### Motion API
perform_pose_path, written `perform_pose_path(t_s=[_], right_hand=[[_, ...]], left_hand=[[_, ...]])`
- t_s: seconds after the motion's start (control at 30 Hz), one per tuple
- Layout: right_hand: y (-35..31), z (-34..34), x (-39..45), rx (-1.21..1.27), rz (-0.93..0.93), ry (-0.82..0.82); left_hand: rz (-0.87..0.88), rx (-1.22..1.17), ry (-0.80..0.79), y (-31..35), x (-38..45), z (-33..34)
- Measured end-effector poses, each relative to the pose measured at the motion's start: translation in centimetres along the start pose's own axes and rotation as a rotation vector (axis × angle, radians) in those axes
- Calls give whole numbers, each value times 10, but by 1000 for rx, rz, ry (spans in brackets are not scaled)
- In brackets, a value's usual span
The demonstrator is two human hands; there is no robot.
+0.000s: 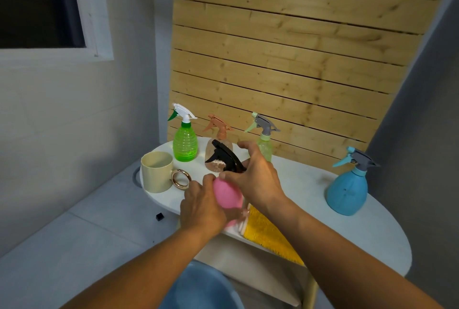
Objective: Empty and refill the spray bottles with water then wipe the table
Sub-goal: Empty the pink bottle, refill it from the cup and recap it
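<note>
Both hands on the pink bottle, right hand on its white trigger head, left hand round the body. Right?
Not quite: the trigger head is black, not white, per the head view. Otherwise right: right hand grips it, left hand holds the pink bottle body.

The pink spray bottle [227, 193] with a black trigger head [224, 157] tilts between both hands; four other bottles stand beyond them.

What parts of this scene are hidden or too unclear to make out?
Head view:
- pink bottle: body mostly hidden by left hand; its fill level unknown.
- Black sprayer: neck hidden under right hand.
- Clear bottle: partly behind the sprayer.
- Blue basin: cut off by bottom edge.
</note>
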State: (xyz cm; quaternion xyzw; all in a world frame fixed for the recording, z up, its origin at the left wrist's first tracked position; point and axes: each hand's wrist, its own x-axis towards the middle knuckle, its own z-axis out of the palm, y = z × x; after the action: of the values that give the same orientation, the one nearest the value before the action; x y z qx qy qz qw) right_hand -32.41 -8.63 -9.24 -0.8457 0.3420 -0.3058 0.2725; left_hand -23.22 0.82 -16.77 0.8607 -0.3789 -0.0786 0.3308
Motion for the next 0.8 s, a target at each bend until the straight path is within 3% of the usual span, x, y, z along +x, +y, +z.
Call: perform_pose_path(t_s=[0.1,0.2,0.3,0.53,0.6,0.67,0.73,0.8], right_hand=[[2,-2,0,14,10,-4],[2,-4,1,34,6,-17],[3,-5,0,39,-3,-13],[6,-4,-2,35,-8,22],[7,-5,-1,50,-15,9],[8,-6,0,81,-15,-8],[9,-6,0,100,-17,-12],[9,-5,1,110,-11,-12]], left_hand=[[4,-218,-59,-4,4,5],[-1,-515,-290,-16,13,0],[78,-517,-368,-25,18,-7],[13,-53,-101,-4,9,0],[14,-152,-147,-1,11,2],[20,-374,-318,-3,16,-2],[65,-440,-443,-9,22,-11],[93,-389,-368,-12,24,-15]])
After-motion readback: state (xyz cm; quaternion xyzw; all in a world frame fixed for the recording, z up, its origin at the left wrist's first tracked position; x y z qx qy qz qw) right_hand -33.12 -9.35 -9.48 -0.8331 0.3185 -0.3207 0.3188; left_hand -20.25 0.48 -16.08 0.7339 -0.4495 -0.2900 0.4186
